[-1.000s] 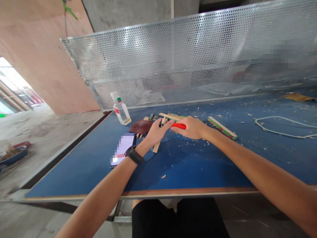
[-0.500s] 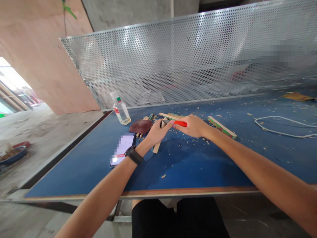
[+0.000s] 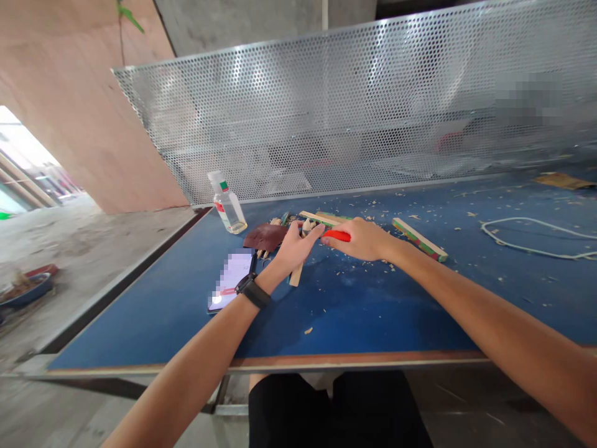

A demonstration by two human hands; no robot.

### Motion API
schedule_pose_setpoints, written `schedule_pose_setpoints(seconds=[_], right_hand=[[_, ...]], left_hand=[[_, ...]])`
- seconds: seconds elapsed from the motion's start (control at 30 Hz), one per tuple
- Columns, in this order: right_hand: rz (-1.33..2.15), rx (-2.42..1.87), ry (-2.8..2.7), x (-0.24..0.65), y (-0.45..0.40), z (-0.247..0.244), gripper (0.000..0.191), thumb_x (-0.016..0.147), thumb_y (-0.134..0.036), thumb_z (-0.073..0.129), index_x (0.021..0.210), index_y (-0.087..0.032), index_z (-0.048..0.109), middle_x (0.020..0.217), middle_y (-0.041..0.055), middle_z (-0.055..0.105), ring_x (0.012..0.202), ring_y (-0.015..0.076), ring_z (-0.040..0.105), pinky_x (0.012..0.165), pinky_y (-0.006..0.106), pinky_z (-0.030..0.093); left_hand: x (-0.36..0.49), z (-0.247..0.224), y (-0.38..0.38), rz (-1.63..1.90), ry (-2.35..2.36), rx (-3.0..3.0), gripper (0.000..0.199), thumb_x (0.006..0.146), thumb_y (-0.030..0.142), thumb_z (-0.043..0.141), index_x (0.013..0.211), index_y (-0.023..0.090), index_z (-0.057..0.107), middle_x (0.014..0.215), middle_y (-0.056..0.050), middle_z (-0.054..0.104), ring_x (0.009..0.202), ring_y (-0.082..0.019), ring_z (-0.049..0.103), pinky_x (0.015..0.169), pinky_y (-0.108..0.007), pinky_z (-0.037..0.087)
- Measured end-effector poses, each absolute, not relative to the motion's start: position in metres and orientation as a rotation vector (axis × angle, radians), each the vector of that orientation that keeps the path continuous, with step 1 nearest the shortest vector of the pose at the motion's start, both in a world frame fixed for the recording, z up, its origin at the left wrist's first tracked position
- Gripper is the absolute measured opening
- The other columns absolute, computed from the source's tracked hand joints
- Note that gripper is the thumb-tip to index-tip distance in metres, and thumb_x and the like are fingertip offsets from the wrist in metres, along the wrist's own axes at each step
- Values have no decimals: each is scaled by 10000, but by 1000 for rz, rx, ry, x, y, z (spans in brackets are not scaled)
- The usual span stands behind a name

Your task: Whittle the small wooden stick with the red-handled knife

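My left hand, with a black watch on its wrist, is closed around a pale wooden stick. The stick's lower end sticks out below the palm, and its rough, carved-looking top shows between thumb and fingers. Wrapped around the red handle of a carving knife is my right hand; the handle points left toward the stick. I cannot make out the blade clearly now. Both hands are close together above the blue table, with pale wood shavings scattered around them.
A phone lies left of my left hand, near a dark red-brown piece and a clear bottle. Striped wooden strips lie behind and right. A white cord loops farther right. Perforated metal sheeting borders the back.
The red handle has tilted and shifted slightly left and down. A grey blade showed against the stick's top before; now the pale top is exposed. My left hand keeps its grip.
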State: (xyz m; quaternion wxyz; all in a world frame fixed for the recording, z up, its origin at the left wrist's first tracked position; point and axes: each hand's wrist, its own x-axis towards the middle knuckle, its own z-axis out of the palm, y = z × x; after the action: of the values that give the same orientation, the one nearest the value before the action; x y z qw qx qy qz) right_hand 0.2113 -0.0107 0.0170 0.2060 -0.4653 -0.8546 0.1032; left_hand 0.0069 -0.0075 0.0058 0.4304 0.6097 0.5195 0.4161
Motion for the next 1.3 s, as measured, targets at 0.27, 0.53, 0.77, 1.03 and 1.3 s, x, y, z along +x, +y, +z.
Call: schedule_pose_setpoints(seconds=[0.27, 0.53, 0.77, 1.03, 1.3], right_hand=[[240, -1411, -2319, 211, -11, 18, 611, 994, -772, 449, 830, -261, 741, 718, 61, 691, 662, 218, 591, 625, 360, 354], [138, -1555, -2213, 210, -10, 19, 609, 982, -779, 449, 1035, -299, 821, 838, 81, 760, 721, 251, 657, 648, 364, 381], [140, -1546, -2205, 213, -8, 19, 568, 1010, -738, 431, 1044, -310, 802, 843, 70, 761, 734, 251, 646, 637, 354, 357], [280, -1316, -2352, 212, -9, 15, 623, 1004, -761, 437, 807, -249, 731, 729, 57, 699, 662, 209, 588, 628, 356, 363], [52, -1516, -2224, 206, -11, 14, 584, 976, -769, 472, 988, -304, 825, 837, 79, 768, 756, 260, 669, 626, 349, 357]], left_hand=[[3, 5, -4, 1069, 1147, 1578, 298, 953, 431, 750, 953, 222, 537, 620, 60, 445, 489, -85, 424, 498, -286, 313], [0, 9, -7, 1018, 1128, 1574, 517, 940, 594, 727, 1289, 235, 597, 575, 76, 448, 430, -101, 428, 461, -275, 303], [4, 4, -9, 1017, 1209, 1632, 356, 974, 541, 697, 1070, 204, 638, 566, 73, 448, 455, -85, 387, 484, -262, 309], [3, 2, -2, 1000, 1211, 1551, 402, 938, 544, 753, 848, 224, 527, 595, 62, 444, 461, -80, 398, 480, -268, 286], [-3, 1, 7, 1049, 1103, 1683, 405, 924, 568, 754, 875, 210, 572, 599, 70, 413, 498, -78, 337, 506, -268, 262]])
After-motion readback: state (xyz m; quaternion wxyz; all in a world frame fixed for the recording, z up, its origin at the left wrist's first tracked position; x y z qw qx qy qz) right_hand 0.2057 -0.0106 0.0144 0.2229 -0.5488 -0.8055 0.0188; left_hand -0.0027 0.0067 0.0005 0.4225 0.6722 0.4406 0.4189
